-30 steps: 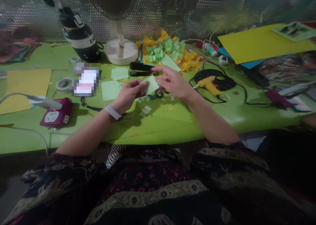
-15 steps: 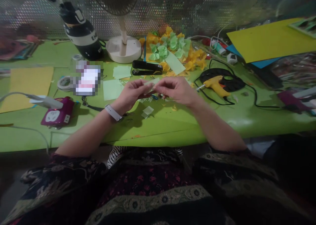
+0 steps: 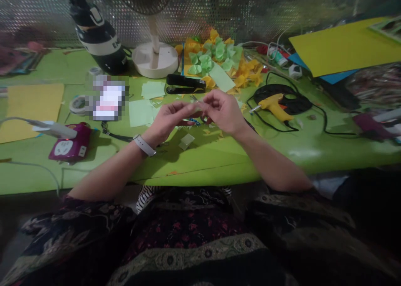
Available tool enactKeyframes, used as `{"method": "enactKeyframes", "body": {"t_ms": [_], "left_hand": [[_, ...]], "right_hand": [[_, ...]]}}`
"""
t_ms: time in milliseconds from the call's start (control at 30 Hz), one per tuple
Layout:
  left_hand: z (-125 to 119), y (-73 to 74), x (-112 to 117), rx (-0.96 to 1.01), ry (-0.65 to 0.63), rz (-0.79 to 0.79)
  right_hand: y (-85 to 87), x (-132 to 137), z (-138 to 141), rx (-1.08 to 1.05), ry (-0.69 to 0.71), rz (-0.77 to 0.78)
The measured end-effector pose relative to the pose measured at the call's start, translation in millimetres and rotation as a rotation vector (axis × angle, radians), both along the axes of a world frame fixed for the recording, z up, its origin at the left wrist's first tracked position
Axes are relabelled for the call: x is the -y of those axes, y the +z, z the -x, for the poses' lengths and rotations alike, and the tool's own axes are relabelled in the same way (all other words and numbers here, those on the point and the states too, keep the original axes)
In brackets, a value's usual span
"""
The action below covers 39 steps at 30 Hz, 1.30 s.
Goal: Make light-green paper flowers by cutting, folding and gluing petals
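Note:
Over the middle of the green table (image 3: 200, 164), my left hand (image 3: 171, 121) and my right hand (image 3: 222, 112) meet at their fingertips. Both are closed in a pinch on a small piece of pale green paper (image 3: 198, 105), mostly covered by the fingers. Beneath the hands lies a blue object (image 3: 194, 121), partly hidden, among paper scraps. Two small pale paper squares (image 3: 187, 141) rest just in front. Left of my left hand are green paper sheets (image 3: 139, 112). Behind the hands is a black stapler (image 3: 185, 84).
Folded green and orange paper flowers (image 3: 216, 58) are heaped at the back. A yellow glue gun (image 3: 275, 106) with its cord lies right. On the left are a phone (image 3: 109, 100), tape roll (image 3: 79, 105), purple power adapter (image 3: 70, 144), bottle (image 3: 102, 43) and fan base (image 3: 156, 60).
My right hand has lifted slightly and turned, and the fingertips have drawn closer over the paper. Less of the paper shows now. The view has shifted a little.

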<state>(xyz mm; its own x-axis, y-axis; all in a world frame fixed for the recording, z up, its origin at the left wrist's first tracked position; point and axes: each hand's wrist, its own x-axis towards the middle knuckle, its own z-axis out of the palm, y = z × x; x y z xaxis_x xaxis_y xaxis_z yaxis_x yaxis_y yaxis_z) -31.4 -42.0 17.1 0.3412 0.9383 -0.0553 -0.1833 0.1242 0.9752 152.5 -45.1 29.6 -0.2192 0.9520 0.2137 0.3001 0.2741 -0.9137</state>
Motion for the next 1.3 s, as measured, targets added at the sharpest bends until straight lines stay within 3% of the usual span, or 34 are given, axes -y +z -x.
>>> {"method": "enactKeyframes", "body": {"t_ms": [367,700,1300], "left_hand": [[-3.1,-5.8,-3.3,-0.02,0.079,0.002],[0.4,-4.7,-5.1,-0.03,0.004,-0.007],[4.3,-14.7,-11.8,-0.011,-0.084,-0.082]], "right_hand": [[-8.5,-6.7,-3.5,0.058,0.029,0.028],[-7.9,-9.6,2.2,-0.024,-0.002,0.099],[-15.4,-13.4,3.4,-0.095,0.003,0.06]]}}
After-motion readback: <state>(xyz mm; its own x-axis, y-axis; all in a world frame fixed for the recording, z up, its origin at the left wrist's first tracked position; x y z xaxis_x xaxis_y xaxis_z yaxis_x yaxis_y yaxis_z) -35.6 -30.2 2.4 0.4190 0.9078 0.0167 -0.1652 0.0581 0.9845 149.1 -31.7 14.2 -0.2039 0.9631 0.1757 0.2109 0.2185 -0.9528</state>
